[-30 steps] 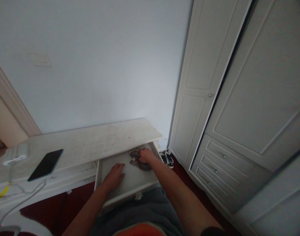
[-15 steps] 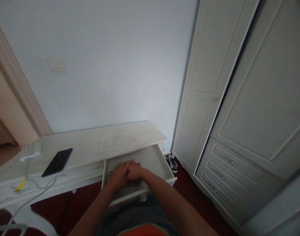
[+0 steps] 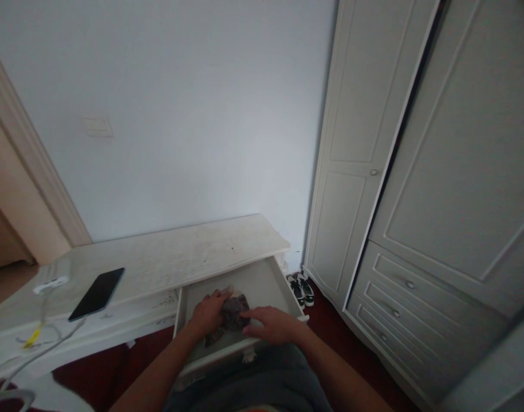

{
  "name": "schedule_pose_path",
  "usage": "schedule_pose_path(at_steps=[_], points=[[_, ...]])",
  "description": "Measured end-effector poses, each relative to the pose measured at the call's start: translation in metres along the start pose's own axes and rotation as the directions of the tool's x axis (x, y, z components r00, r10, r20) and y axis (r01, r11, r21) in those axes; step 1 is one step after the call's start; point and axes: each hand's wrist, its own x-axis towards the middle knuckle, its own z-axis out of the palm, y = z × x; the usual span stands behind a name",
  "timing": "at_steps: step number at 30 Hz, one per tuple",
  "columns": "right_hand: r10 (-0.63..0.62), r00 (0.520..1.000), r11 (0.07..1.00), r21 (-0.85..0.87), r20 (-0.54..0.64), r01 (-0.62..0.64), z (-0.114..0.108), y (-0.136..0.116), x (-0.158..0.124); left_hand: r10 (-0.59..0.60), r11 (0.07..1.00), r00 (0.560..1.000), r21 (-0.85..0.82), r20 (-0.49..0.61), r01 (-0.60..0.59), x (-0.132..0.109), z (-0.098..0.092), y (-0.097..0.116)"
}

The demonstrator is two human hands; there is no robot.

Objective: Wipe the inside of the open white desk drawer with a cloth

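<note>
A crumpled grey-brown cloth (image 3: 235, 312), with a paler patch at its back edge, lies in the pulled-out white drawer (image 3: 262, 279). Its exact kind cannot be made out. My left hand (image 3: 207, 313) is on the cloth's left side, fingers bent over it and the thumb hidden. At the right side, my right hand (image 3: 271, 324) has its thumb and forefinger apart, their tips at the cloth's edge. Both forearms reach in over the drawer's front.
The drawer belongs to a long white table (image 3: 171, 257) against the wall. A black-screened phone (image 3: 97, 294) and a white power strip (image 3: 53, 277) with cables lie on its left. Sneakers (image 3: 301, 290) stand on the red floor beside a white wardrobe (image 3: 351, 171).
My hands, earlier pressed together over the cloth, have parted. My right hand has moved right and opened, so more of the cloth shows. The view has shifted slightly.
</note>
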Motion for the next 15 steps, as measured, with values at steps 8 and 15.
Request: schedule_pose_path(at_steps=[8,15], points=[[0.028,0.982,0.923,-0.372,-0.189,-0.098,0.032,0.001,-0.031,-0.042,0.997,0.999,0.064,0.011,0.041,0.041,0.007,0.059],[-0.060,0.965,0.905,-0.421,-0.255,-0.055,0.044,0.011,-0.026,0.241,0.970,0.962,0.004,0.124,-0.244,0.039,0.027,0.105]])
